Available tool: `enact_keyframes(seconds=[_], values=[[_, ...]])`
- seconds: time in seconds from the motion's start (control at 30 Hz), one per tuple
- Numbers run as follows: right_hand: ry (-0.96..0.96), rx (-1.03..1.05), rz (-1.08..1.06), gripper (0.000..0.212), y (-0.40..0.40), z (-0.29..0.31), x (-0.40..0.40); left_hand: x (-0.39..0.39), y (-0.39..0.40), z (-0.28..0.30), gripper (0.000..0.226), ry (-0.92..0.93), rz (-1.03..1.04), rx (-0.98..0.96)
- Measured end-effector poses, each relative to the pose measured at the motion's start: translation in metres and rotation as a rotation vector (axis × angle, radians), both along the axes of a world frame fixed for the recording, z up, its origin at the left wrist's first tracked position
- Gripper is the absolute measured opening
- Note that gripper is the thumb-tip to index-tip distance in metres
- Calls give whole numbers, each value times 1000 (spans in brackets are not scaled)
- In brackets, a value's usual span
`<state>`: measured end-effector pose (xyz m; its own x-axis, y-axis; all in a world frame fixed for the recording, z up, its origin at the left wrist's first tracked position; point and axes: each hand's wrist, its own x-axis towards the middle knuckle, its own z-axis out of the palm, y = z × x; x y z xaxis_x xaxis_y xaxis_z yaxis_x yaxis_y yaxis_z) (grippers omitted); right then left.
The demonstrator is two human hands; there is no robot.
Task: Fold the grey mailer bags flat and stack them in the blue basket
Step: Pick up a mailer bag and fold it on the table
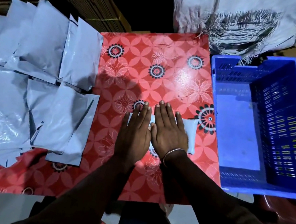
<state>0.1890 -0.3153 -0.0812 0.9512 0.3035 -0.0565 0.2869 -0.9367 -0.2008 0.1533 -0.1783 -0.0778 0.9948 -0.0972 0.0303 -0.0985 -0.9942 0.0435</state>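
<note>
Red flowered oilcloth covers the worktop point(170, 61), which carries everything. A heap of unfolded grey mailer bags point(33, 75) fills its left side, well apart from the blue basket point(219, 107) at the right edge, whose floor looks bare. Between them lies one folded bag point(188, 135), mostly hidden under two flat palms. The left hand point(134, 131) and the right hand point(170, 132) rest side by side on it, fingers point(162, 114) straight and spread, grasping nothing, only pressing down. To do this step well, I judge the palms should sweep outward toward the bag's ends, pushing trapped air out so the crease holds, before lifting it across into the basket.
</note>
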Motion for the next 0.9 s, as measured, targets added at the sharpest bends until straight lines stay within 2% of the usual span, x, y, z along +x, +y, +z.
enact_keyframes(seconds=[0.2,0.57,0.73,0.9], values=[[21,11,23,62,-1,1,1,1,3,-2,59,-39,5,-107],[40,64,22,64,-8,3,0,-3,4,-2,65,-36,53,-98],[53,40,11,74,-22,2,-3,-9,8,-4,66,-70,101,-116],[51,4,-34,84,-62,4,-8,-16,29,0,71,-26,77,-125]])
